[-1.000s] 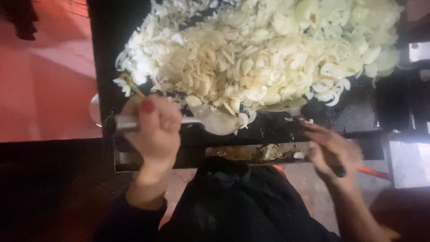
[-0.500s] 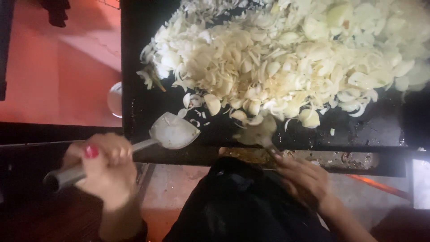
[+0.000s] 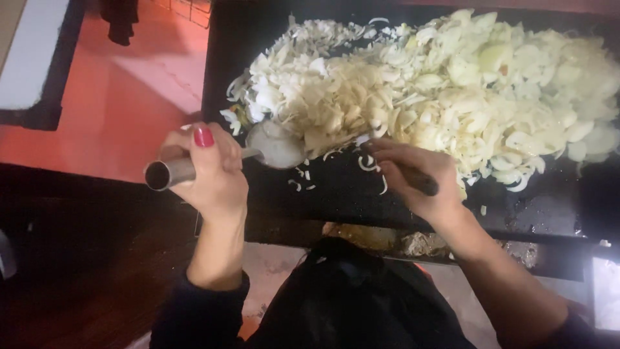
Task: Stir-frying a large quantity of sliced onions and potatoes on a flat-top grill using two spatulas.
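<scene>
Across the upper right of the frame a broad black griddle point(image 3: 542, 213) carries a great heap of sliced onions point(image 3: 426, 97), pale and mostly white, only a few pieces near the middle looking a touch yellowed. At the lower left edge of the heap the left hand point(image 3: 210, 171) is curled tight round the tubular metal handle of a flat metal turner point(image 3: 274, 145), whose rounded blade lies against the near edge of the pile. To the right of it, about the centre of the frame, the right hand point(image 3: 413, 178) is wrapped round a dark handle point(image 3: 423, 181); its working end is hidden under the onions, so I cannot tell what kind of tool it is. A few loose slivers lie on the bare black plate between the two hands.

From where things stand, the cooking looks early: the onions are piled thick, raw-looking and not browned, and much of the turning and spreading appears left to do. Along the near edge of the griddle a trough point(image 3: 413, 242) holds brownish scraps. The red floor point(image 3: 110, 110) shows at upper left, and dark clothing fills the bottom of the frame.
</scene>
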